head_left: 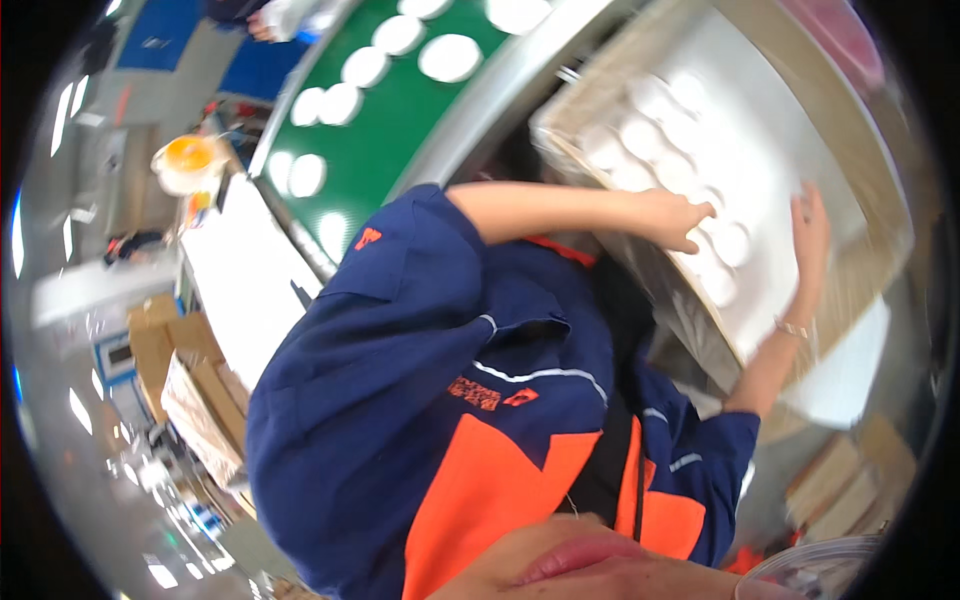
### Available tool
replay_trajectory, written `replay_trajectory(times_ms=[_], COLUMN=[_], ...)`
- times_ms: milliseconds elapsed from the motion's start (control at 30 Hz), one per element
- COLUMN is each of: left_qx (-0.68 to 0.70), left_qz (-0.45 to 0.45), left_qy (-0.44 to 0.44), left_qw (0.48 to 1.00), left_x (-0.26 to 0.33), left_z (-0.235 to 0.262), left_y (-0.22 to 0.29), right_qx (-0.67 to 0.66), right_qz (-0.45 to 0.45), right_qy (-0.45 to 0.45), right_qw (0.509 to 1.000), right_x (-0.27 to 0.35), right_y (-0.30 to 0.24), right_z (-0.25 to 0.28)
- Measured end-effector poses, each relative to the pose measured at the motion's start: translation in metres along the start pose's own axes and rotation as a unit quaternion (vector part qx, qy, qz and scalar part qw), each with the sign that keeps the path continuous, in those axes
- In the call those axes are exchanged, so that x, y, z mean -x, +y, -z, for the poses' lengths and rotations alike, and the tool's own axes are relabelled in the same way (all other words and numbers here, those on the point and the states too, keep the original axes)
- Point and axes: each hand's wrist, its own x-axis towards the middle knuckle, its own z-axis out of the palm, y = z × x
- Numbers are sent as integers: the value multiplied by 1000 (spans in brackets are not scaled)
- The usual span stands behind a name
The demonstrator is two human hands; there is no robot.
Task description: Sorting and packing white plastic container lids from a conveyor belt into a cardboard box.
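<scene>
A flat white tray [770, 190] sits tilted at the upper right, resting on a tan, cardboard-coloured board [870, 200] that shows past the tray's far and right edges. Rows of round white discs [655, 135] lie directly on the tray, filling its left part; the right part is bare. The tray's near-left rim is metallic grey.

To the left runs a green conveyor belt [375, 150] edged by a grey metal rail [480, 110]. White round discs [450, 57] lie on the belt in loose rows, apart from one another.

Farther left stands a long white counter [245, 290], its top blurred. Brown cardboard boxes [195, 385] stand on the floor at its near end.
</scene>
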Motion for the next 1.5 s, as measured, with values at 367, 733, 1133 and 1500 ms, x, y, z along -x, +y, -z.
replay_trajectory(times_ms=[367,733,1133,1500], left_qx=[-196,319,268,381], left_qz=[584,-320,352,18], left_qy=[468,292,338,384], left_qw=[634,843,831,841], left_x=[444,425,421,466], left_z=[69,123,71,102], left_y=[-133,64,-12,13], right_qx=[-22,13,-20,-24], right_qz=[-48,-44,-29,-25], right_qy=[-313,-304,-288,-275], right_qw=[948,952,957,961], right_x=[-3,1,6,6], right_y=[25,16,18,29], right_z=[-48,-36,-46,-51])
